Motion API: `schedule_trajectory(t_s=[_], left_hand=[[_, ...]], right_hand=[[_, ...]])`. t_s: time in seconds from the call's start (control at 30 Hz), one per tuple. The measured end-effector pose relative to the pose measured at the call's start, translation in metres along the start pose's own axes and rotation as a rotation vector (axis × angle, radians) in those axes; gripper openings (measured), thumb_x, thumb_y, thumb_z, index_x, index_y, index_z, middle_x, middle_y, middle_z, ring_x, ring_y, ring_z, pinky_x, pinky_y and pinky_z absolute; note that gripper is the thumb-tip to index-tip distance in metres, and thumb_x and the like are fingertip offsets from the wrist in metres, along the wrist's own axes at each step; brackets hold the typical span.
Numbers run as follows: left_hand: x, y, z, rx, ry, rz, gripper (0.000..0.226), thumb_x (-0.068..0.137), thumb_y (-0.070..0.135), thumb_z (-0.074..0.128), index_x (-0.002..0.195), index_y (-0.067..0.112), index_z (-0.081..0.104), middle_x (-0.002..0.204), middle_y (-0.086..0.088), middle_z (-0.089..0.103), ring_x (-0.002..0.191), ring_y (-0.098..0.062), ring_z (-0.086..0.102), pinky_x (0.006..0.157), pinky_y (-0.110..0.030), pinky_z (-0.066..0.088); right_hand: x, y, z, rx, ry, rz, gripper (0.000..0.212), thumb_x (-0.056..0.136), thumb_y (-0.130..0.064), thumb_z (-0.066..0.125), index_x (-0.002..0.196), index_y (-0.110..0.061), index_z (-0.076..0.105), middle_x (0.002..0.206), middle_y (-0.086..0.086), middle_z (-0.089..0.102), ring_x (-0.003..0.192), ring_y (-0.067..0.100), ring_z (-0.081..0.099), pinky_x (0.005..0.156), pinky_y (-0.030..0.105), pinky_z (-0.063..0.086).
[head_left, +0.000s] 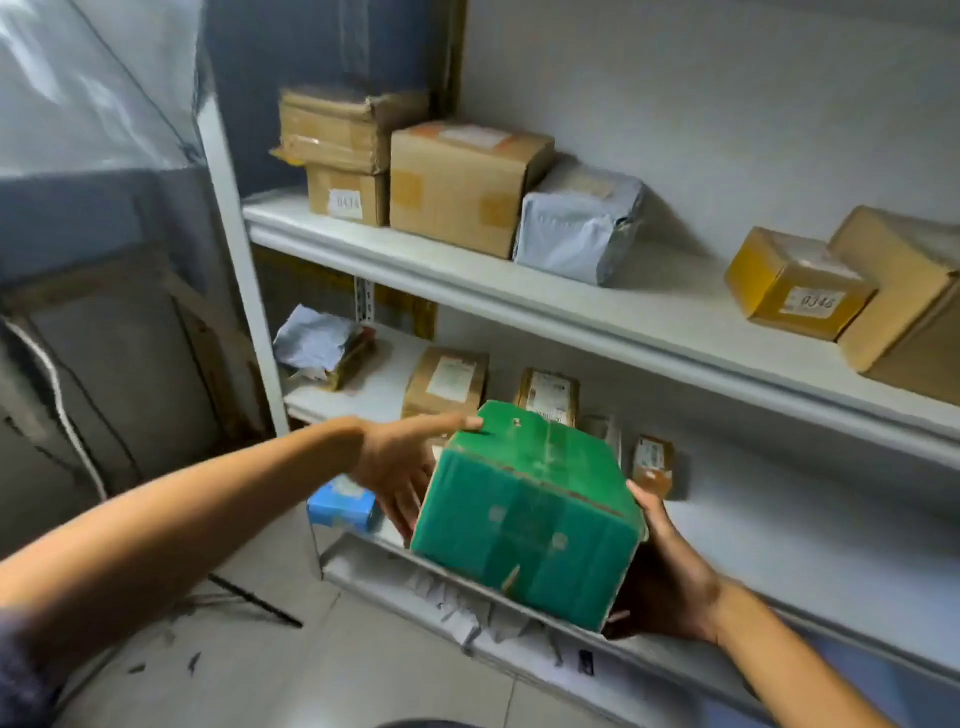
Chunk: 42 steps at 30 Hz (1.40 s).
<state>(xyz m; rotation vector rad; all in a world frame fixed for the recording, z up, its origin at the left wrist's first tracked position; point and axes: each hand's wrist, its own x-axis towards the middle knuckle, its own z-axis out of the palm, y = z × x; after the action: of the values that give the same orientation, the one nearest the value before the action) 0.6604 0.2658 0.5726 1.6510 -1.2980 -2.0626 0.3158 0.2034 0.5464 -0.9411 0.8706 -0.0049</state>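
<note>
Item: green box (530, 514), one, cardboard. I have it held off every surface, in front of the shelving unit (597, 317), just above the front lip of the lowest shelf. Its long axis runs left to right along the shelf front, right end lower. The broad side faces me and the taped top tips away toward the shelves.

Left hand (395, 467): fingers straight, palm flat against the box's left end, thumb lying on the top corner. Pressing, not clasping.
Right hand (670, 577): cupped round the lower right end, thumb up the end face; the fingers are hidden beneath.

Upper shelf: five brown cartons (467, 187), two of them stacked at the far left, and one grey wrapped parcel (576, 228).
Middle shelf: one grey bag (311, 338) and at least three labelled brown packets (447, 384).
Low left, beside the left hand: one blue box (340, 506).
</note>
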Motion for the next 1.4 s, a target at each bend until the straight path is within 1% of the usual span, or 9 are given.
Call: schedule_trajectory(t_s=[0.13, 0.23, 0.5, 0.6, 0.73, 0.87, 1.07, 1.27, 1.4], left_hand=[[-0.007, 0.002, -0.012, -0.05, 0.105, 0.24, 0.094, 0.061, 0.083, 0.073, 0.133, 0.022, 0.067, 0.138, -0.016, 0.064, 0.132, -0.043, 0.054, 0.111, -0.055, 0.044], [-0.016, 0.001, -0.016, -0.081, 0.098, 0.434, 0.08, 0.071, 0.066, 0.08, 0.133, 0.017, 0.065, 0.14, -0.021, 0.061, 0.133, -0.05, 0.05, 0.114, -0.069, 0.032], [-0.034, 0.088, 0.01, -0.244, 0.467, 0.763, 0.074, 0.025, 0.076, 0.089, 0.075, 0.021, 0.084, 0.08, -0.006, 0.078, 0.071, -0.013, 0.076, 0.062, -0.024, 0.06], [-0.022, 0.123, 0.014, -0.315, 0.428, 0.795, 0.062, 0.06, 0.065, 0.08, 0.099, 0.017, 0.078, 0.093, 0.0, 0.08, 0.082, -0.012, 0.076, 0.071, -0.028, 0.06], [-0.002, 0.17, 0.012, -0.319, 0.436, 0.802, 0.1, 0.055, 0.078, 0.078, 0.132, 0.019, 0.056, 0.122, -0.009, 0.073, 0.108, -0.03, 0.072, 0.095, -0.056, 0.054], [0.018, 0.227, 0.02, -0.244, 0.39, 0.847, 0.098, 0.062, 0.083, 0.068, 0.14, 0.027, 0.048, 0.125, -0.014, 0.071, 0.112, -0.037, 0.069, 0.095, -0.058, 0.054], [0.038, 0.328, 0.054, -0.172, 0.299, 0.822, 0.074, 0.068, 0.072, 0.059, 0.132, 0.035, 0.057, 0.119, -0.021, 0.07, 0.112, -0.036, 0.066, 0.091, -0.046, 0.054], [0.069, 0.4, 0.1, -0.124, 0.195, 0.932, 0.078, 0.086, 0.071, 0.054, 0.15, 0.028, 0.042, 0.145, -0.007, 0.047, 0.124, -0.036, 0.054, 0.106, -0.051, 0.049], [0.089, 0.426, 0.127, 0.033, 0.116, 1.056, 0.068, 0.098, 0.044, 0.06, 0.158, 0.026, 0.033, 0.135, -0.003, 0.057, 0.123, -0.025, 0.059, 0.104, -0.036, 0.051]], right_hand=[[-0.024, -0.019, 0.01, -0.131, 0.127, -0.186, 0.107, 0.055, -0.09, 0.066, 0.127, -0.01, 0.069, 0.135, 0.031, 0.057, 0.123, 0.051, 0.054, 0.11, 0.058, 0.041], [-0.044, -0.036, 0.021, -0.216, 0.197, -0.342, 0.087, 0.053, -0.088, 0.068, 0.119, -0.03, 0.075, 0.133, 0.022, 0.063, 0.128, 0.049, 0.052, 0.111, 0.063, 0.038], [-0.076, -0.089, 0.046, -0.234, 0.463, -0.741, 0.082, 0.053, -0.099, 0.055, 0.118, -0.049, 0.068, 0.124, -0.003, 0.071, 0.121, 0.024, 0.063, 0.104, 0.051, 0.049], [-0.084, -0.109, 0.034, -0.208, 0.563, -0.921, 0.086, 0.065, -0.09, 0.059, 0.136, -0.042, 0.054, 0.137, -0.006, 0.062, 0.129, 0.017, 0.057, 0.109, 0.054, 0.043], [-0.099, -0.124, 0.011, -0.228, 0.61, -1.029, 0.099, 0.059, -0.074, 0.08, 0.142, -0.033, 0.044, 0.133, -0.009, 0.065, 0.128, 0.015, 0.059, 0.106, 0.04, 0.047], [-0.125, -0.146, -0.005, -0.255, 0.808, -1.132, 0.053, 0.082, -0.042, 0.071, 0.131, -0.025, 0.058, 0.119, -0.019, 0.071, 0.117, -0.002, 0.062, 0.092, 0.011, 0.047], [-0.17, -0.184, -0.052, -0.147, 1.242, -1.093, 0.035, 0.083, -0.066, 0.068, 0.085, -0.031, 0.073, 0.086, -0.017, 0.074, 0.101, 0.017, 0.069, 0.09, 0.036, 0.052], [-0.214, -0.21, -0.095, -0.137, 1.406, -1.156, 0.042, 0.099, -0.044, 0.058, 0.131, -0.018, 0.052, 0.111, -0.013, 0.058, 0.095, -0.002, 0.054, 0.06, -0.007, 0.036], [-0.218, -0.214, -0.129, -0.226, 1.696, -1.174, 0.073, 0.101, -0.034, 0.059, 0.157, -0.009, 0.019, 0.155, 0.011, 0.039, 0.137, 0.022, 0.042, 0.085, -0.002, 0.034]])
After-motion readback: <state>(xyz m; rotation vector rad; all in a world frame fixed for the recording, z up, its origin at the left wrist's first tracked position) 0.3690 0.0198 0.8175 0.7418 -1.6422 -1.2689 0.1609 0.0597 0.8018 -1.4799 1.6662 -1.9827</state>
